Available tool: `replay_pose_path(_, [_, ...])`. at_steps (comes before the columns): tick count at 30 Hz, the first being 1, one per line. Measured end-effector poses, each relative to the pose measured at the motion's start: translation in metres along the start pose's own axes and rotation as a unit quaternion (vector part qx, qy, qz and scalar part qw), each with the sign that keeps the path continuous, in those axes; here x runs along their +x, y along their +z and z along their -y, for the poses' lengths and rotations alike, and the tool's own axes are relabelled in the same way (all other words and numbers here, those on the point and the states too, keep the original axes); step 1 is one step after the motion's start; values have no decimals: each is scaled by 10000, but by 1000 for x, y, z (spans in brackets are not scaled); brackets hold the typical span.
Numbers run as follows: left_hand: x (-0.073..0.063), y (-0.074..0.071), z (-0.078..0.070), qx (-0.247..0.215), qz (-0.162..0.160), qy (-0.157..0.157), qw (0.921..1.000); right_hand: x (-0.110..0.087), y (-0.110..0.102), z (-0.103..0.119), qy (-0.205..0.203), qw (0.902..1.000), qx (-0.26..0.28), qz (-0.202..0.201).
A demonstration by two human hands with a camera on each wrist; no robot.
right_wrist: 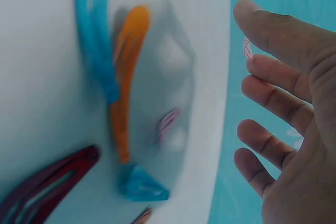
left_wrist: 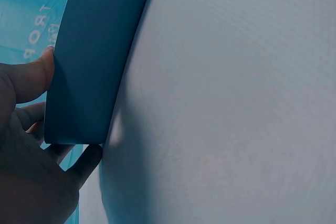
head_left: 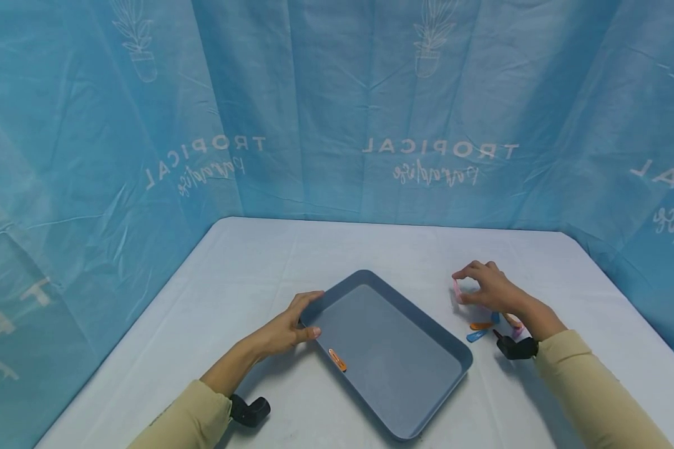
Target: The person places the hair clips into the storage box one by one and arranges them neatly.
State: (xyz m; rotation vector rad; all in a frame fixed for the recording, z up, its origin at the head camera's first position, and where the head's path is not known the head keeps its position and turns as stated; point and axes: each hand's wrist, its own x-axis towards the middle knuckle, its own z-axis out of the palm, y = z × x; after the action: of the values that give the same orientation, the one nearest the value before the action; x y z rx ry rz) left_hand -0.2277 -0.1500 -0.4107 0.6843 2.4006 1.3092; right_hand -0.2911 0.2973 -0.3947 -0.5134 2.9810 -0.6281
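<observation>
My left hand [head_left: 283, 327] grips the left corner of a grey-blue tray [head_left: 371, 279], thumb over the rim and fingers along the outside. In the left wrist view the tray's wall [left_wrist: 94, 61] stands between thumb and fingers. An orange snap hair clip [head_left: 337, 360] lies at the tray's left side. My right hand [head_left: 491, 290] pinches a pink hair clip [head_left: 457, 290] between thumb and index finger, above the table right of the tray. The right wrist view shows that pink clip [right_wrist: 248, 49] at the fingertips, the other fingers spread.
Below my right hand lie more hair clips: an orange one [head_left: 481, 325], a blue one [head_left: 476, 335] and others partly behind the wrist. A dark red clip [right_wrist: 58, 179] shows in the right wrist view. A white cloth covers the table [head_left: 258, 262]; blue printed curtains [head_left: 326, 112] surround it.
</observation>
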Motion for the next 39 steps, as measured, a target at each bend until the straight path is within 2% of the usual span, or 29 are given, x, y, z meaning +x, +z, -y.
replay_pose_path(7, [0, 0, 1, 29, 17, 48, 10000, 1, -7, 17, -328, 9992, -47, -227])
replay_pose_path(20, [0, 0, -1, -36, -25, -27, 10000, 3, -15, 62, -911, 9948, 19, -451])
replay_pose_path(27, [0, 0, 0, -23, 9, 8, 10000, 4, -9, 86, -1042, 9932, 190, -490])
replay_pose_path(39, [-2, 0, -2, -47, -10, -44, 10000, 4, 12, 122, -1660, 9842, 215, -581])
